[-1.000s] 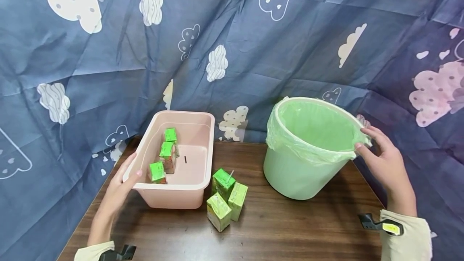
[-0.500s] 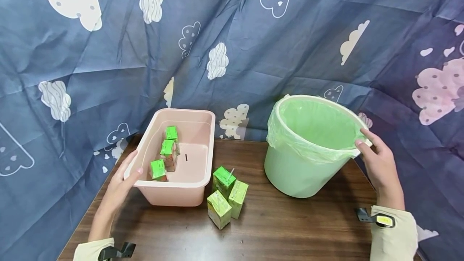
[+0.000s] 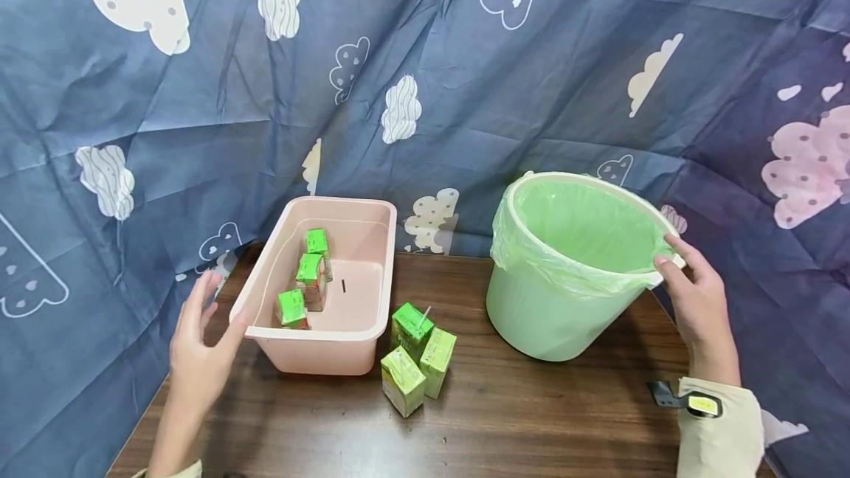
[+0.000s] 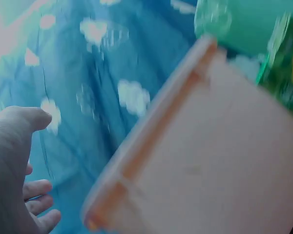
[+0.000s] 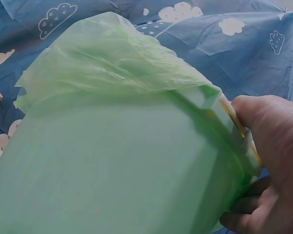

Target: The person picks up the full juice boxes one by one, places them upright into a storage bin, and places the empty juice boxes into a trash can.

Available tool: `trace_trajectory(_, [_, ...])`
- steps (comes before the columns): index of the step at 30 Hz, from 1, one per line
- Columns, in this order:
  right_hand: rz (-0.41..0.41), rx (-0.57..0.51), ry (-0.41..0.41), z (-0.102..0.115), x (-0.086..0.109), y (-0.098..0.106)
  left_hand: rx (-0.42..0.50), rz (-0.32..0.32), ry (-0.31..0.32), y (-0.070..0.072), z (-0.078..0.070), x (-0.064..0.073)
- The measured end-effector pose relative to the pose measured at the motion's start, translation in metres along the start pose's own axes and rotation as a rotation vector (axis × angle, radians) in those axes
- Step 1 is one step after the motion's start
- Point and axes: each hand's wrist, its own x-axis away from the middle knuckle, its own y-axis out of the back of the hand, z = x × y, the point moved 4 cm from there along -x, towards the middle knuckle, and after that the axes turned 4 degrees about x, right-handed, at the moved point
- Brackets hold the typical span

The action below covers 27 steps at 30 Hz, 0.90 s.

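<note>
You are pinching the white rim of the green bin at its right side with your right hand, the thumb lying over the edge and the other fingers curling beneath it on the outside. The bin is looking pale mint, round and smooth, and it is narrowing toward the base; a thin, wrinkled, see-through green liner is lining it and folding over the rim. Its mouth is facing upward, and its axis is running up from the base; whether it is leaning, you cannot tell. Your left hand is holding nothing: its fingers are spreading apart, thumb pointing toward the near left corner of the pink tub, with a gap showing in the left wrist view. To the right of those fingers, the tub is sitting on the dark wooden worktop, matte and rectangular with rounded corners, its opening facing up and its long axis running away from you. Three green-topped cartons are standing inside it, along the side nearer your left fingers. Between your two hands, three more green cartons are clustering just beside the tub, one bearing a straw.
</note>
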Motion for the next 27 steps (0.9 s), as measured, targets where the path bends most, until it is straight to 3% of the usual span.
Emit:
trace_trajectory(3, [-0.020, 0.008, 0.004, 0.001, 0.000, -0.001, 0.121, 0.029, -0.077, -0.005, -0.025, 0.014])
trace_trajectory(6, [-0.036, 0.040, 0.002, 0.002, 0.000, -0.001, 0.262, 0.096, -0.042, -0.015, -0.042, 0.030])
trace_trajectory(9, [-0.048, 0.106, -0.013, 0.002, 0.001, -0.001, 0.338, 0.197, 0.015, -0.030, -0.054, 0.046])
trace_trajectory(14, [-0.077, 0.176, -0.041, 0.000, 0.003, 0.000, 0.387, 0.352, -0.011, -0.065, -0.059, 0.075])
trace_trajectory(18, [-0.102, 0.167, -0.046, 0.000, 0.003, 0.000, 0.398, 0.463, 0.005, -0.096, -0.055, 0.101])
trace_trajectory(21, [-0.120, 0.166, -0.047, 0.000, 0.003, 0.000, 0.352, 0.546, 0.074, -0.116, -0.046, 0.118])
trace_trajectory(25, [-0.130, 0.150, -0.048, 0.000, 0.003, -0.001, 0.172, 0.587, 0.259, -0.134, -0.025, 0.129])
trace_trajectory(27, [-0.127, 0.146, -0.049, 0.000, 0.003, -0.002, 0.083, 0.587, 0.324, -0.141, -0.015, 0.132])
